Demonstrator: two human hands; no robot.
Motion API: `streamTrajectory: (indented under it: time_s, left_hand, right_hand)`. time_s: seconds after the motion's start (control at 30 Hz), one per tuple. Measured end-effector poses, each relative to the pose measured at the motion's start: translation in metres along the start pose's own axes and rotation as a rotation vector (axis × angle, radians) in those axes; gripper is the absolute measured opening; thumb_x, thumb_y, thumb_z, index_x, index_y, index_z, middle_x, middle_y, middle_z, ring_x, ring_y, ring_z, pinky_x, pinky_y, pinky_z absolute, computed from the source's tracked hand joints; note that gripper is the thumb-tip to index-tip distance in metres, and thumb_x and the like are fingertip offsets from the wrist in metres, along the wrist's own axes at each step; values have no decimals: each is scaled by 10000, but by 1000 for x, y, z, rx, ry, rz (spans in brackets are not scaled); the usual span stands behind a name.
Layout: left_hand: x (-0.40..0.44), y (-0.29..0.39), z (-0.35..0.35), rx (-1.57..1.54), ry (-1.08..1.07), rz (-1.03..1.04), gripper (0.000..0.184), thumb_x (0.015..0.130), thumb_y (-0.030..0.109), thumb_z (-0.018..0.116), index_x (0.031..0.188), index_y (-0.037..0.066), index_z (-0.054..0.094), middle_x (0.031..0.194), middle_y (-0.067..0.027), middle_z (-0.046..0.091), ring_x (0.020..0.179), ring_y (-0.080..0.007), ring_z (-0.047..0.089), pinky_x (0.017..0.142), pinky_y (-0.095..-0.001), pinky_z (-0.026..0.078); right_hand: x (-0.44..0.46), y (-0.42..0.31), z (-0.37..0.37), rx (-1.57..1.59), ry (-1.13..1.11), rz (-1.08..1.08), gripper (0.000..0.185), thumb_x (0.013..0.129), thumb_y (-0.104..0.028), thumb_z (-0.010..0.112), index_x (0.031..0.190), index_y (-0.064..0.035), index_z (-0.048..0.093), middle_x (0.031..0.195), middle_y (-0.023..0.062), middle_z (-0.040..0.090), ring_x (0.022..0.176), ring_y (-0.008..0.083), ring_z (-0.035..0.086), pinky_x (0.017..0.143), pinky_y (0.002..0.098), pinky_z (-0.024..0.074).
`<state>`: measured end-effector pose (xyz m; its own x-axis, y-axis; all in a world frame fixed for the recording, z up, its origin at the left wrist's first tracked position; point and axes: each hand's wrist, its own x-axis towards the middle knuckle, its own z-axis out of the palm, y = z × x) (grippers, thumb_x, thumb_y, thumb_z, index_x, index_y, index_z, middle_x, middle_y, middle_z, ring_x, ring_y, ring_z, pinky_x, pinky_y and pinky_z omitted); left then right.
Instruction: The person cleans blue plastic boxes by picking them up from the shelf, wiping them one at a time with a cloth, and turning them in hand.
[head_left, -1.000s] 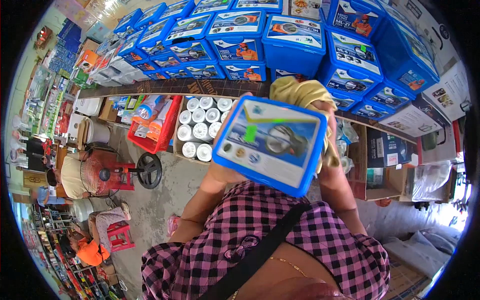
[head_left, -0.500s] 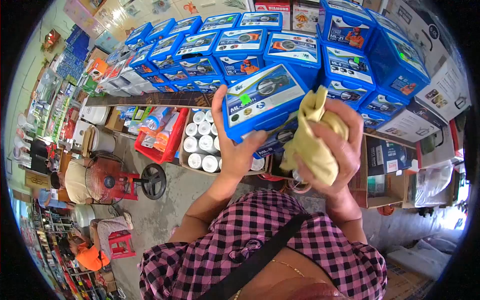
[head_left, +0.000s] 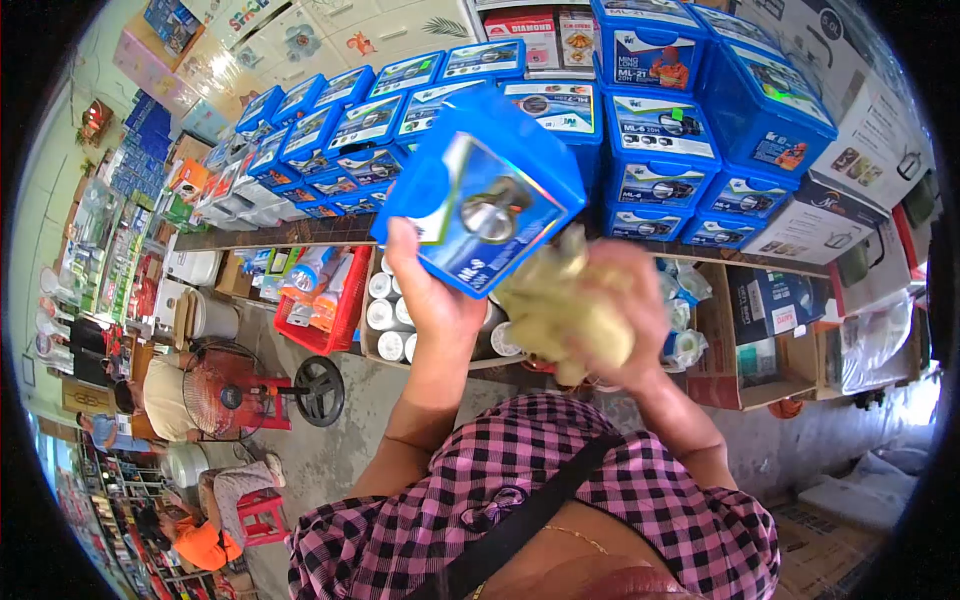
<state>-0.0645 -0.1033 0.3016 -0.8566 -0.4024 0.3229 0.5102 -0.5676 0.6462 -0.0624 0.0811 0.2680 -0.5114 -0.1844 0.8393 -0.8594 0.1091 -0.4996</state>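
Note:
My left hand [head_left: 440, 295] is wrapped round the lower left corner of a blue headlamp box [head_left: 500, 200], thumb across its printed face. The box is raised and tilted, and its picture shows a round lamp. My right hand [head_left: 635, 315], smeared by motion, grips a crumpled pale yellow cloth [head_left: 565, 315] just below and right of the box. Whether the cloth touches the box I cannot tell. Behind them, similar blue boxes [head_left: 370, 125] stand stacked in rows on the shelf.
Under the shelf edge [head_left: 290, 233] sit a red basket [head_left: 325, 335] of packaged goods and a carton of white-topped cans [head_left: 385, 315]. More blue boxes [head_left: 660, 180] and white cartons [head_left: 815, 225] rise on the right. A fan [head_left: 220, 390] and seated people are at left.
The blue box has turned in my left hand, so another printed face shows, and moved slightly left. My right hand and the cloth have shifted down and left, now blurred.

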Motion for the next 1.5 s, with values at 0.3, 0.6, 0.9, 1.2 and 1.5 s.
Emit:
streamTrajectory:
  time_s: [0.3, 0.6, 0.9, 1.2, 1.5]
  left_hand:
    - [-31, -12, 28, 21, -33, -233, 663, 955, 593, 457, 1395, 97, 463, 1316, -101, 575, 1174, -253, 583, 998, -437, 477]
    - [-33, -4, 14, -91, -237, -281, 722, 929, 518, 534, 1454, 42, 392, 1394, -148, 523, 1258, -276, 538, 1049, -473, 453]
    - [-15, 1, 24, 173, -137, -266, 753, 937, 678, 359, 1403, 95, 456, 1324, -111, 581, 1192, -250, 575, 1044, -409, 443]
    - [-33, -39, 6, 90, -124, -237, 740, 910, 350, 635, 1453, 16, 261, 1383, -123, 443, 1247, -216, 485, 1069, -371, 369]
    - [-38, -23, 21, 374, -149, 94, 766, 878, 175, 674, 1477, 61, 211, 1362, -164, 460, 1204, -225, 525, 1018, -357, 431]
  right_hand:
    - [29, 9, 19, -221, 663, -153, 441, 808, -199, 765, 1206, -112, 598, 1285, 190, 502, 1166, 381, 530, 994, 480, 439]
    - [70, 6, -1, -156, 617, -282, 526, 625, -158, 851, 1108, -96, 651, 1234, 165, 548, 1077, 358, 563, 851, 462, 493]
    - [31, -7, 31, -109, 272, -301, 400, 599, -191, 847, 979, -159, 724, 1121, 109, 592, 1038, 331, 558, 897, 488, 441]
    - [42, -11, -23, -445, 306, -221, 482, 773, -165, 770, 1211, -37, 615, 1275, 208, 524, 1163, 380, 519, 958, 479, 459]
    - [60, -12, -31, -515, 182, -128, 461, 658, -56, 751, 1116, -42, 696, 1176, 157, 616, 1084, 359, 561, 944, 457, 444]
